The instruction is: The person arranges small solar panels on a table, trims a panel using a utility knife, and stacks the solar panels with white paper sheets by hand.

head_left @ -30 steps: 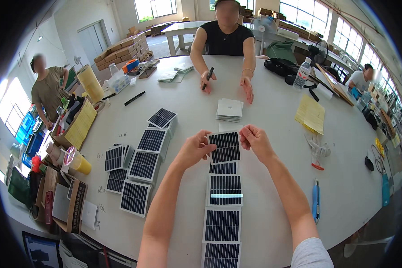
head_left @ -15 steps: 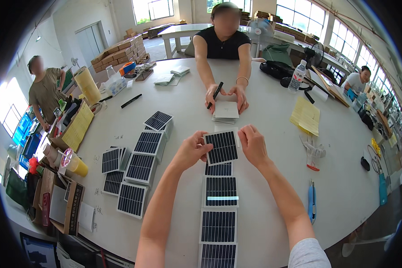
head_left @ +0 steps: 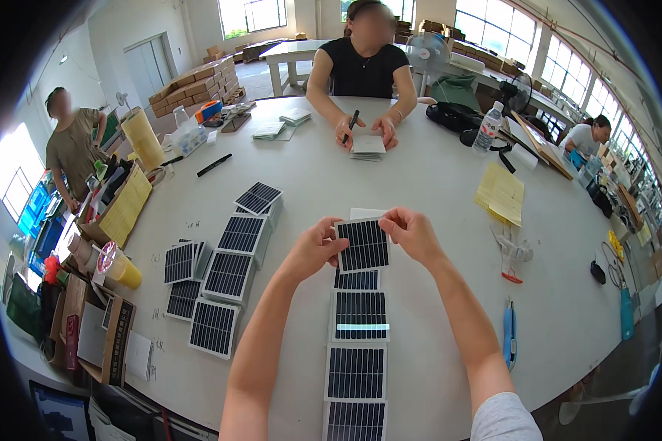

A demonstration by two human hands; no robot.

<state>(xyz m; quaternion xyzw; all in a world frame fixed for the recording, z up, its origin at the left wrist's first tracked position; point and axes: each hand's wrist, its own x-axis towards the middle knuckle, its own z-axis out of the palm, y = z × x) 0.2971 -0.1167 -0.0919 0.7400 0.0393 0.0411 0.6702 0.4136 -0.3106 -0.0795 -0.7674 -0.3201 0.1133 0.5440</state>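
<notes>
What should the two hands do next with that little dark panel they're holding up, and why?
Probably lower it onto the table at the far end of the row. Both hands, the left hand and right hand, pinch the small solar panel by its side edges, just above the row of panels laid end to end toward the person. A white sheet lies just beyond.

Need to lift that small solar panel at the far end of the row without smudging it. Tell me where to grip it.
Pinch the solar panel by its bare left and right edges, one hand from each side, as the left hand and right hand do. It is thin and flat; its dark face stays untouched.
</notes>
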